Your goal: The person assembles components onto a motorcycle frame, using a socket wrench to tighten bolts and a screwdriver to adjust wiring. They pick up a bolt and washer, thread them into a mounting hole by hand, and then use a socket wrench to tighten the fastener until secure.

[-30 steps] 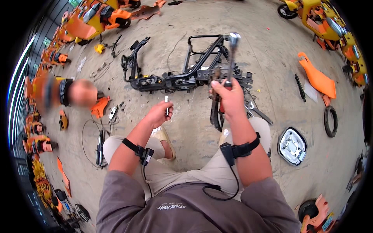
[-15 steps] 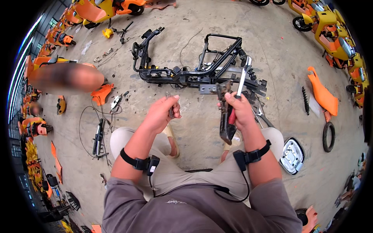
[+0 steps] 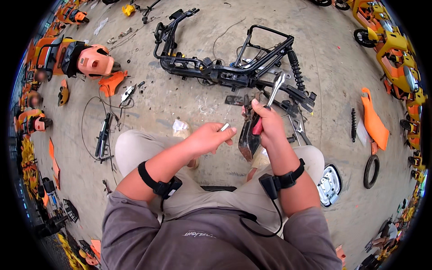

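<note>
Left hand: your left hand (image 3: 208,137) pinches a small silver metal pin (image 3: 224,127), now drawn in at centre frame.
Right hand: your right hand (image 3: 266,123) grips a red-handled silver wrench (image 3: 269,102), lowered since a second ago.
Frame: the stripped black metal scooter frame (image 3: 234,67) lies above, upper centre.
Meaning: tool and pin look ready to meet.

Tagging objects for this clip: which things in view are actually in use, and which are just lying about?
In use:
- right hand gripping a red-handled wrench
- left hand pinching a small silver bolt
- black scooter frame just ahead of both hands

Lying about:
- orange body panel
- loose tyre
- orange fairing
- cables on the concrete floor
</note>
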`<state>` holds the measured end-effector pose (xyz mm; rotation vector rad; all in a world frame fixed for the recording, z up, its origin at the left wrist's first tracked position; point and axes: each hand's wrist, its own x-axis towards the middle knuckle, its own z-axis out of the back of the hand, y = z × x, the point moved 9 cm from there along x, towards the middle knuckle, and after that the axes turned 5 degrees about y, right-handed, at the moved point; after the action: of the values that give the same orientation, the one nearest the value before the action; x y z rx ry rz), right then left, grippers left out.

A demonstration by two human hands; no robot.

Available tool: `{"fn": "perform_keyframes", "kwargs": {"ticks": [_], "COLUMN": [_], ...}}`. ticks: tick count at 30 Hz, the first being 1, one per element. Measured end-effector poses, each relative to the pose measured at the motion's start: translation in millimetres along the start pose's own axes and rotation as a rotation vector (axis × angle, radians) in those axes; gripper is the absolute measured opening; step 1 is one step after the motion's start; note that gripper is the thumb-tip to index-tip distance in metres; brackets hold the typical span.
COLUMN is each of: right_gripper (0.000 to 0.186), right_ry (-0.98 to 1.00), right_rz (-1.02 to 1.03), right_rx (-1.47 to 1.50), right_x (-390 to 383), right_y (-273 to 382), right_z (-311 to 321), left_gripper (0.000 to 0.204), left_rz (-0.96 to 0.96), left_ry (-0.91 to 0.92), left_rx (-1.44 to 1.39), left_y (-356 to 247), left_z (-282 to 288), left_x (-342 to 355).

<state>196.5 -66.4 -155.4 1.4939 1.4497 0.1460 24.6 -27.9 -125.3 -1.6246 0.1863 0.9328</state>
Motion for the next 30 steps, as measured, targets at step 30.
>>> {"fn": "perform_keyframes", "kwargs": {"ticks": [30], "right_gripper": [0.024], "right_ry": [-0.157], "right_rz": [0.087], "right_rx": [-0.155], "right_x": [-2], "right_y": [-25], "right_z": [12], "left_gripper": [0.059], "left_rz": [0.000], "left_ry": [0.125], "left_rx": [0.149], "left_y": [7], "left_z": [-22], "left_x": [14]}}
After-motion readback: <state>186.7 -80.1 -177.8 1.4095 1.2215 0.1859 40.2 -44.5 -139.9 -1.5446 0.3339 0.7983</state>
